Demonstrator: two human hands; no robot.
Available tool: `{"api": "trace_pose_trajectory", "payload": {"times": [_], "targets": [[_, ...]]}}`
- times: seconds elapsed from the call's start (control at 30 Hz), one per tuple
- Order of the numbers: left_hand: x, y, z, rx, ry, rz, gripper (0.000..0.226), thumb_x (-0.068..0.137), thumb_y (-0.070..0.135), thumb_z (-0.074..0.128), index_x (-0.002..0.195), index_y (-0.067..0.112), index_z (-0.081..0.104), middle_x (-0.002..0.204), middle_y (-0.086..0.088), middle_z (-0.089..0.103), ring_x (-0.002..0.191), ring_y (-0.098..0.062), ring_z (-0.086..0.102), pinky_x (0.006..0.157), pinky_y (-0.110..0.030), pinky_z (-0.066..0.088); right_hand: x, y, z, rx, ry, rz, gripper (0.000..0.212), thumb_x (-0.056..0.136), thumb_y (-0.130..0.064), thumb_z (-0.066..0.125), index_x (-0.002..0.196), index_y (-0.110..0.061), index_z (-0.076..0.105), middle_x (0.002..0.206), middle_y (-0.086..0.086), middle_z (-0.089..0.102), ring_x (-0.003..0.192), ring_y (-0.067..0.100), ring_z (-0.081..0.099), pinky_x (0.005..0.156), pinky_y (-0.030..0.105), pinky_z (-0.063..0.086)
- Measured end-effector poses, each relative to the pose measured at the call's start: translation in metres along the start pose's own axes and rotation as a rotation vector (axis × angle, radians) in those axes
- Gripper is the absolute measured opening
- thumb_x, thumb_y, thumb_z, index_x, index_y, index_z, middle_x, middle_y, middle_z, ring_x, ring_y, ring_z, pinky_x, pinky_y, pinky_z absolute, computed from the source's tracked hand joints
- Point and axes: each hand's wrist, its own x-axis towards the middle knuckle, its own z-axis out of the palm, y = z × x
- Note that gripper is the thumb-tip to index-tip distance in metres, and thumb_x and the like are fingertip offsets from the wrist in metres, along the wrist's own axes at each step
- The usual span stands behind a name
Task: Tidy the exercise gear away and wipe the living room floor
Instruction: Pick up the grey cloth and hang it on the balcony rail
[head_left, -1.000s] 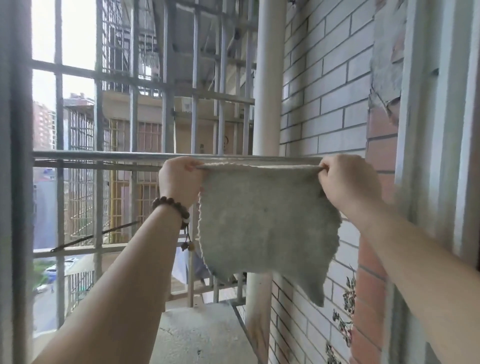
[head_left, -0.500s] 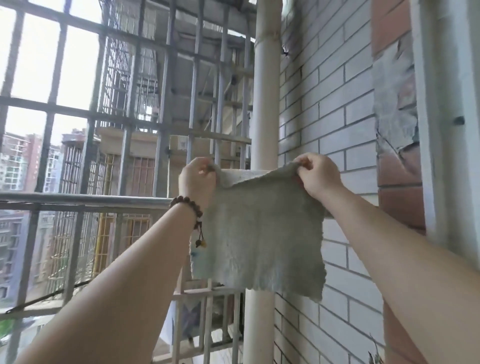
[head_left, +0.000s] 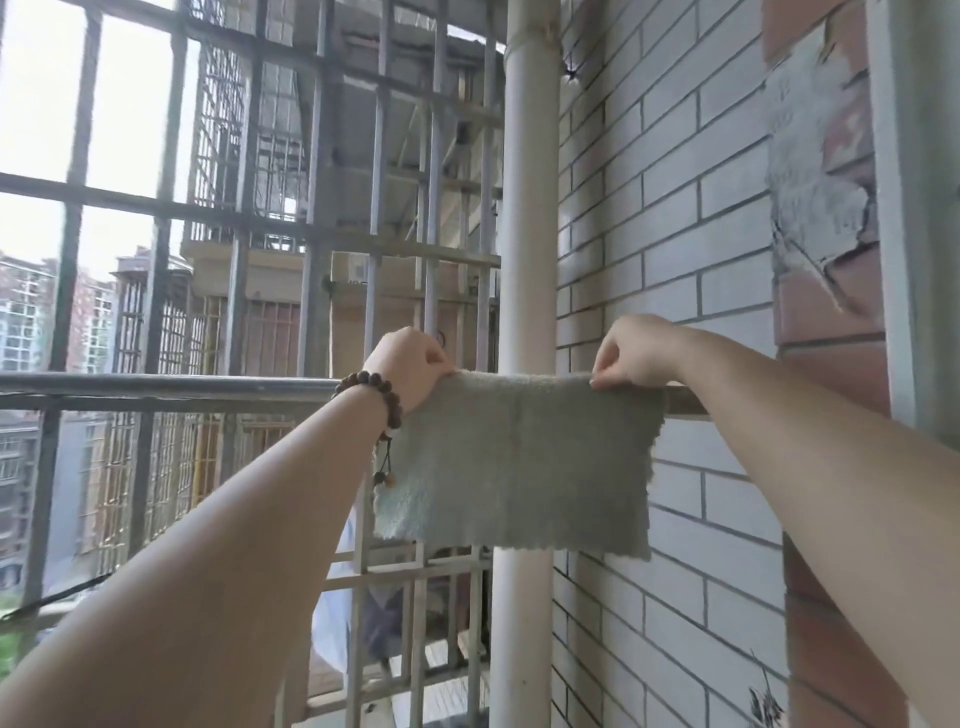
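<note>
Cloth (head_left: 519, 462) draped over rail (head_left: 171, 385); your left hand (head_left: 410, 364) and right hand (head_left: 631, 353) pinch its top corners. Hanging-out step; next, likely release evenly.

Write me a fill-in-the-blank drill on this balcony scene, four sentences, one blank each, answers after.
1. The left hand and right hand pinch the top corners of a grey ____.
2. The cloth hangs over a horizontal metal ____.
3. A beaded bracelet sits on the ____ wrist.
4. Behind the cloth a white pipe stands beside a ____ wall.

Missing words: cloth; rail; left; brick
</note>
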Motion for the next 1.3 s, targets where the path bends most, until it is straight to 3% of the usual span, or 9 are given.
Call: {"api": "trace_pose_trajectory", "payload": {"times": [0.2, 0.4, 0.53, 0.7, 0.8, 0.93, 1.03, 1.13, 1.3], "targets": [[0.004, 0.001, 0.0, 0.078, 0.052, -0.054, 0.016, 0.092, 0.021, 0.057, 0.101, 0.02, 0.07, 0.103, -0.003, 0.069, 0.096, -0.025, 0.063, 0.09, -0.041, 0.051, -0.003, 0.006, 0.013, 0.054, 0.23, 0.075, 0.038, 0.091, -0.035, 0.061, 0.125, -0.019, 0.059, 0.123, 0.008, 0.061, 0.112, 0.027, 0.054, 0.095, 0.036, 0.044], [-0.019, 0.004, -0.003, 0.121, 0.078, 0.088, 0.037, 0.094, 0.039, 0.052, 0.087, 0.009, 0.072, 0.078, -0.007, 0.069, 0.076, -0.023, 0.063, 0.074, -0.037, 0.056, -0.024, 0.013, 0.014, 0.158, 0.148, -0.065, 0.012, 0.087, -0.027, 0.066, 0.095, -0.02, 0.072, 0.092, -0.003, 0.067, 0.09, 0.015, 0.059, 0.076, 0.026, 0.041], [-0.019, 0.006, -0.001, 0.186, -0.019, 0.104, 0.052, 0.099, 0.042, 0.042, 0.061, 0.009, 0.057, 0.056, -0.002, 0.051, 0.053, -0.02, 0.05, 0.061, -0.032, 0.051, -0.021, 0.013, 0.024, 0.197, 0.164, -0.035, 0.021, 0.095, -0.027, 0.054, 0.099, -0.018, 0.073, 0.096, 0.0, 0.068, 0.092, 0.017, 0.059, 0.082, 0.029, 0.046], [-0.018, 0.008, 0.002, 0.24, -0.136, 0.115, 0.059, 0.101, 0.046, 0.032, 0.075, 0.002, 0.061, 0.063, -0.003, 0.053, 0.058, -0.021, 0.051, 0.063, -0.032, 0.05, -0.017, 0.013, 0.032, 0.108, 0.164, -0.007, 0.033, 0.099, -0.035, 0.046, 0.097, -0.012, 0.07, 0.08, -0.001, 0.063, 0.074, 0.015, 0.054, 0.065, 0.028, 0.042], [-0.031, 0.0, 0.003, 0.03, 0.122, 0.096, 0.037, 0.1, 0.039, 0.041, 0.091, 0.015, 0.067, 0.081, 0.007, 0.063, 0.071, -0.014, 0.06, 0.07, -0.03, 0.053, -0.031, 0.013, 0.041, 0.243, 0.472, -0.025, 0.023, 0.097, -0.029, 0.05, 0.103, -0.016, 0.068, 0.097, 0.002, 0.066, 0.089, 0.021, 0.058, 0.077, 0.03, 0.046], [-0.071, -0.029, 0.016, -0.314, 0.613, -0.292, 0.019, 0.096, 0.032, 0.052, 0.095, 0.016, 0.063, 0.081, 0.01, 0.061, 0.075, -0.01, 0.06, 0.075, -0.031, 0.052, -0.067, 0.016, 0.078, 0.646, 0.853, 0.156, 0.019, 0.094, -0.029, 0.055, 0.1, -0.012, 0.061, 0.091, 0.001, 0.062, 0.082, 0.02, 0.057, 0.069, 0.025, 0.038], [-0.095, -0.052, 0.038, -0.707, 0.316, -0.557, 0.029, 0.095, 0.04, 0.053, 0.102, 0.013, 0.061, 0.091, 0.003, 0.064, 0.088, -0.013, 0.061, 0.071, -0.031, 0.05, -0.079, 0.021, 0.115, 0.88, 0.722, 0.361, 0.026, 0.092, -0.04, 0.056, 0.102, -0.016, 0.057, 0.103, 0.004, 0.061, 0.094, 0.022, 0.058, 0.076, 0.029, 0.041], [-0.102, -0.062, 0.045, -1.208, 0.0, -0.684, 0.053, 0.091, 0.054, 0.054, 0.127, 0.015, 0.057, 0.116, -0.002, 0.064, 0.109, -0.021, 0.059, 0.092, -0.042, 0.049, -0.079, 0.027, 0.131, 1.174, 0.436, 0.409, 0.045, 0.089, -0.052, 0.054, 0.102, -0.01, 0.06, 0.107, 0.01, 0.063, 0.099, 0.027, 0.058, 0.087, 0.04, 0.046], [-0.105, -0.058, 0.044, -1.108, -0.131, -0.633, 0.022, 0.089, 0.028, 0.067, 0.102, 0.01, 0.066, 0.107, -0.008, 0.07, 0.106, -0.024, 0.065, 0.1, -0.046, 0.047, -0.081, 0.027, 0.137, 1.424, 0.228, 0.356, 0.018, 0.094, -0.025, 0.058, 0.107, -0.014, 0.062, 0.103, 0.001, 0.064, 0.089, 0.018, 0.059, 0.074, 0.035, 0.051]]}}
